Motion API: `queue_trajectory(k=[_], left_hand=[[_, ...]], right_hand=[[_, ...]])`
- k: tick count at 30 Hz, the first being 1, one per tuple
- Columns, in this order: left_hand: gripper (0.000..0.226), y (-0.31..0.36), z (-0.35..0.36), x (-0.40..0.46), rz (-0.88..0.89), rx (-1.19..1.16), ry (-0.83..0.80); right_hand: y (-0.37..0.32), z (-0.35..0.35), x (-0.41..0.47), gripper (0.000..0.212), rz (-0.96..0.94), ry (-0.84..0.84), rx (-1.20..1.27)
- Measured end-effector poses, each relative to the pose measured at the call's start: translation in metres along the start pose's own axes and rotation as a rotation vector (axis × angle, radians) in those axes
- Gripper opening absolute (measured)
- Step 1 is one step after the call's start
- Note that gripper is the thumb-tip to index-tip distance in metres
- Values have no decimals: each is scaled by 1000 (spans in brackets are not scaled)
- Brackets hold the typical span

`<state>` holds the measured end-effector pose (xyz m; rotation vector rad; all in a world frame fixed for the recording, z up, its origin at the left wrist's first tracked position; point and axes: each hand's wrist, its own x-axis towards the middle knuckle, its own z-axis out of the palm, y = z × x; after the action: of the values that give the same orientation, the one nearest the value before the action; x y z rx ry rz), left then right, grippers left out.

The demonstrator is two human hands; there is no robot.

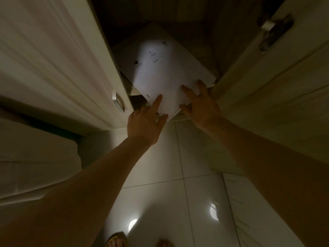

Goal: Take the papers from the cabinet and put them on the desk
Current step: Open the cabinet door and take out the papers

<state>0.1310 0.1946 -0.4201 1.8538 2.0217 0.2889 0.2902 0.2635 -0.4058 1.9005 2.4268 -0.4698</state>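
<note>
A stack of white papers lies on a shelf inside the open cabinet, its near corner sticking out past the shelf edge. My left hand holds that near corner, index finger on top and thumb at the edge. My right hand grips the right near edge, fingers spread on top of the sheets. Both arms reach forward from the bottom of the view. The desk is not in view.
The left cabinet door with a metal handle stands open, and the right door with its hinge too. Glossy white floor tiles lie below. A pale cushion or bed edge sits at left. My sandalled foot shows at the bottom.
</note>
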Motion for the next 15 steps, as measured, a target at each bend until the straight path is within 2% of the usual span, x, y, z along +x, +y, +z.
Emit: queue_trajectory(k=[3, 7, 11, 15], left_hand=[[58, 5, 16, 9, -23, -277, -5], [57, 13, 26, 11, -120, -699, 78], [58, 20, 26, 10, -222, -848, 136], [63, 7, 21, 2, -210, -971, 47]], right_hand=[[1, 11, 3, 58, -22, 63, 105], [2, 18, 1, 60, -35, 85, 224], [4, 14, 0, 58, -37, 99, 260], [9, 5, -4, 59, -48, 55, 236]])
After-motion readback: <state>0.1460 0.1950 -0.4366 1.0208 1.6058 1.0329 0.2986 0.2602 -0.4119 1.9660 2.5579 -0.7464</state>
